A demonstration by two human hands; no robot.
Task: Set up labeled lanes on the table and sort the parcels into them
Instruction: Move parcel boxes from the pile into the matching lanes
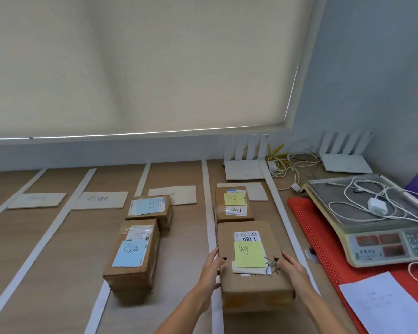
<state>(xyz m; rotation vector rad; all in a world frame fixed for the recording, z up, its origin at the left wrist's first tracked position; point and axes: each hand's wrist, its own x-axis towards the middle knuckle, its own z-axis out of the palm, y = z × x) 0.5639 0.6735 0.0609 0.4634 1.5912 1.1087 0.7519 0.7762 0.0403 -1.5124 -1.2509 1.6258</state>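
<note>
Cardboard parcel [253, 268]: sat between both hands.
Left hand [211, 267]: fingers straight, pressed its side.
Right hand [293, 267]: flat against other side.

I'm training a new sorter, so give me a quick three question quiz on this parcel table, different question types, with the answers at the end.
1. True or false: both hands, left hand and right hand, are on the near yellow-note parcel.
2. How many parcels carry blue notes? A) one B) two C) four
3. Fill in: the white charger and cable lie on the ____.

Key
1. True. The hands hold it at its two sides.
2. B. The near blue-note parcel and the far blue-note parcel share a lane; the far yellow-note parcel sits in the next lane to the right.
3. Scale, on its metal pan, holding the charger.
</note>
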